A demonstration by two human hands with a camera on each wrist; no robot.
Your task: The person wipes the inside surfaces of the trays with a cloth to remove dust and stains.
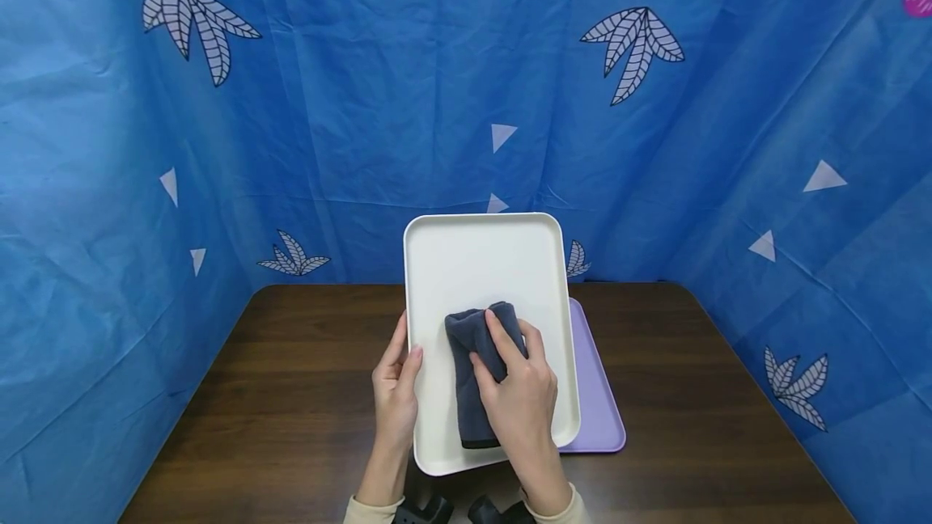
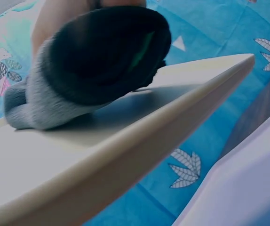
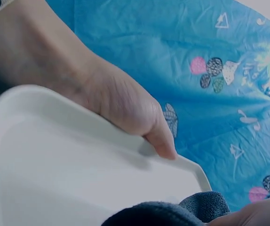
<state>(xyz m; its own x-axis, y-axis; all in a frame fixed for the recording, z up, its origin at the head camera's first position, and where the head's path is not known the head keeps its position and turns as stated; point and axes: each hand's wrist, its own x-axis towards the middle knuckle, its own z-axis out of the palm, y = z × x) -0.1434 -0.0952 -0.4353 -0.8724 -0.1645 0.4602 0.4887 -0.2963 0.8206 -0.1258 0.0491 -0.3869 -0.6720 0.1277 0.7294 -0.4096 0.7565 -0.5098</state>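
My left hand [image 1: 396, 399] grips a white rectangular tray [image 1: 480, 257] by its left edge, thumb over the rim and fingers partly hidden behind it. The tray is tilted up, its inner face towards me. My right hand [image 1: 520, 395] holds a folded dark grey cloth [image 1: 473, 407] against the tray's lower middle, its fingers bent over the fabric. In the left wrist view the cloth [image 2: 41, 103] touches the tray's surface. The right wrist view shows the left thumb [image 3: 162, 141] hooked over the tray's rim [image 3: 78, 103].
Behind the white tray, to its right, a light purple tray [image 1: 593, 395] lies on the dark wooden table [image 1: 291, 395]. A blue patterned curtain [image 1: 379, 103] encloses the table's back and sides. Black wrist gear [image 1: 433, 510] shows at the near edge.
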